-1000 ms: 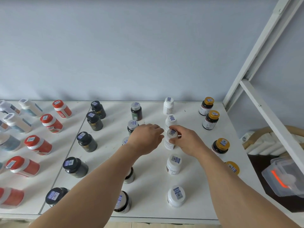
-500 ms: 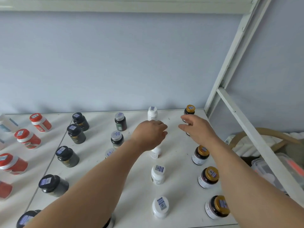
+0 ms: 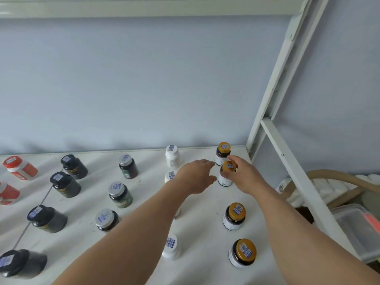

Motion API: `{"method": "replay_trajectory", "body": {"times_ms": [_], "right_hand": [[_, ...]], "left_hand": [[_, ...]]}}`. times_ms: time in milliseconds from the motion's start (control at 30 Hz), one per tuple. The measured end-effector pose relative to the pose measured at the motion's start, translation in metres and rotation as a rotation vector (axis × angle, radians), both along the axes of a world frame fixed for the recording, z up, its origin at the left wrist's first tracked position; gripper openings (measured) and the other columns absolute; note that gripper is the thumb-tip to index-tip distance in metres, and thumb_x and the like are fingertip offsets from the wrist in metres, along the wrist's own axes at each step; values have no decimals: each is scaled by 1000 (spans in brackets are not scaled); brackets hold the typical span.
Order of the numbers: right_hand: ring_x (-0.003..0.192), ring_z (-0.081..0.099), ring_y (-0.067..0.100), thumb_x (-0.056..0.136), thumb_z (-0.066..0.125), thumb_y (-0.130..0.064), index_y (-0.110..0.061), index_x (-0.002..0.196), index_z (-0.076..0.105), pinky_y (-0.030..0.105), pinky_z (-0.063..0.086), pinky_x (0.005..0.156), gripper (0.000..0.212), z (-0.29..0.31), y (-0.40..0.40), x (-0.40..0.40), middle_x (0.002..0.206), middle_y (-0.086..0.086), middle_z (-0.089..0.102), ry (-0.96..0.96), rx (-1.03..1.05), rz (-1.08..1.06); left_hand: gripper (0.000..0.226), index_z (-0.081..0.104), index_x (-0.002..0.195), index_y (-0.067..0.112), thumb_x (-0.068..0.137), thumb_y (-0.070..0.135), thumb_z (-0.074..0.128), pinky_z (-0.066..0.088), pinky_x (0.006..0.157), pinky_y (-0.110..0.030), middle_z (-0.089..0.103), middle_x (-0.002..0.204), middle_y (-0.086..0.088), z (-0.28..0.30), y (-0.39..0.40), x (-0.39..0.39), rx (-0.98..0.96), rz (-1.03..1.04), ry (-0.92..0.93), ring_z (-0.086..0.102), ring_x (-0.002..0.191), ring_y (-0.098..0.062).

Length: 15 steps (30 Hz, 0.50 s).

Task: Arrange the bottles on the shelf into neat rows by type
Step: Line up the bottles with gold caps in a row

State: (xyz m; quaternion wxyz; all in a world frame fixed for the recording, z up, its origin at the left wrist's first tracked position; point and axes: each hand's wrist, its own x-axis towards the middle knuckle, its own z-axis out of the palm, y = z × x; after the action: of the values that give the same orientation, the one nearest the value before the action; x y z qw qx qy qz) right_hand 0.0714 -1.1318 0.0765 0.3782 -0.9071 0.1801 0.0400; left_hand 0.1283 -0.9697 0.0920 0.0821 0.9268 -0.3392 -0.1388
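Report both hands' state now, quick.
Left hand: open, holding nothing, beside the gold-capped bottle.
Right hand: fingers curled round that gold-capped bottle's cap.

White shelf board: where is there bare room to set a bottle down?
Bare shelf board lies between the white plastic bottles and the gold-capped dark bottles. Crowded where the right hand holds one gold-capped bottle beside the left hand.

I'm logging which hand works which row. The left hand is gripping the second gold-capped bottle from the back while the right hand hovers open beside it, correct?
Not quite: the hands are swapped. In the head view the right hand grips the second gold-capped bottle from the back, fingers curled round its cap, while the left hand hovers open beside it.
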Motion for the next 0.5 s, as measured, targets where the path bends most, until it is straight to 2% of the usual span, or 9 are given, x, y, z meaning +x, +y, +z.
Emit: {"method": "replay_trajectory", "body": {"times_ms": [133, 300, 400, 500], "right_hand": [[113, 54, 22, 89, 65, -31, -23, 137, 43, 31, 43, 92, 54, -10, -3, 6, 131, 3, 57, 16, 10, -12], [106, 56, 18, 86, 68, -35, -27, 135, 45, 26, 41, 84, 55, -6, -9, 8, 125, -2, 59, 17, 15, 12], [99, 57, 15, 83, 69, -40, -28, 130, 48, 24, 41, 77, 53, 3, -11, 9, 117, -4, 60, 7, 24, 29], [94, 57, 14, 84, 68, -43, -29, 125, 52, 22, 42, 69, 46, 15, -12, 11, 111, -5, 61, -21, 7, 34]], "left_hand": [[55, 34, 147, 22, 98, 42, 47, 45, 99, -39, 44, 147, 0, -8, -12, 9, 50, -15, 29, 47, 130, -23], [61, 31, 150, 24, 96, 45, 52, 38, 105, -37, 42, 150, 2, -12, -18, 18, -6, 18, 146, 43, 134, -22], [62, 39, 146, 25, 92, 49, 57, 37, 105, -31, 51, 143, 6, -12, -17, 26, -116, 68, 307, 48, 130, -18], [46, 54, 135, 28, 93, 48, 56, 42, 99, -30, 61, 130, 5, -4, -17, 30, -161, 5, 372, 54, 120, -16]]}}
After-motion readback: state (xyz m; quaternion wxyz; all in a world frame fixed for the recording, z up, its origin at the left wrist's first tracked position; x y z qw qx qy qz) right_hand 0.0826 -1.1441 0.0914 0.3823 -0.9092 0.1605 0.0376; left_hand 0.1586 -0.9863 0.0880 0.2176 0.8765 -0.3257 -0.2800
